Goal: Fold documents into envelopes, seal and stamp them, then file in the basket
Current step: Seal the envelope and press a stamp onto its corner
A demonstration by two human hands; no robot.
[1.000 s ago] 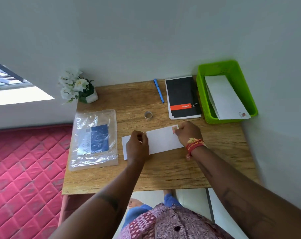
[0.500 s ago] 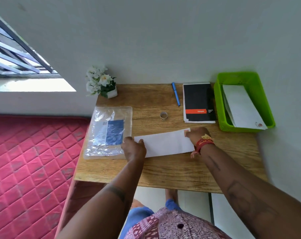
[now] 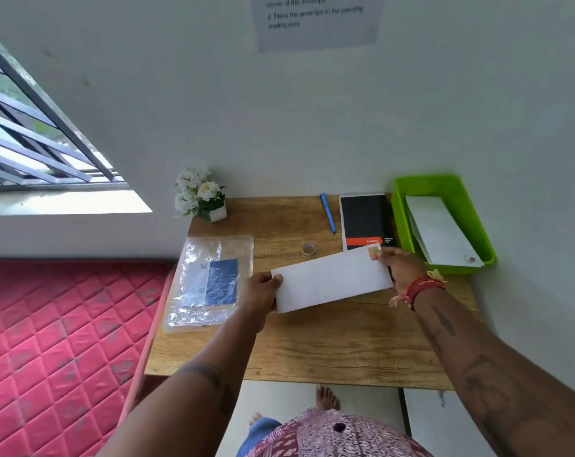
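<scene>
A long white envelope (image 3: 332, 281) with a small stamp (image 3: 373, 251) at its top right corner is held a little above the wooden desk (image 3: 312, 344), its right end higher. My left hand (image 3: 261, 293) grips its left end. My right hand (image 3: 403, 268) pinches its right end, thumb next to the stamp. The green basket (image 3: 444, 189) stands at the desk's back right and holds a stamped white envelope (image 3: 441, 230) lying slantwise.
A clear plastic packet (image 3: 213, 278) with a blue sheet lies at the desk's left. A small tape roll (image 3: 308, 249), a blue pen (image 3: 328, 212), a black notebook (image 3: 366, 219) and a white flower pot (image 3: 202, 196) sit toward the back. A pink mattress (image 3: 55, 351) lies left of the desk.
The envelope has come up off the desk, both hands now holding its ends, and it has shifted toward the basket. The camera has tilted up.
</scene>
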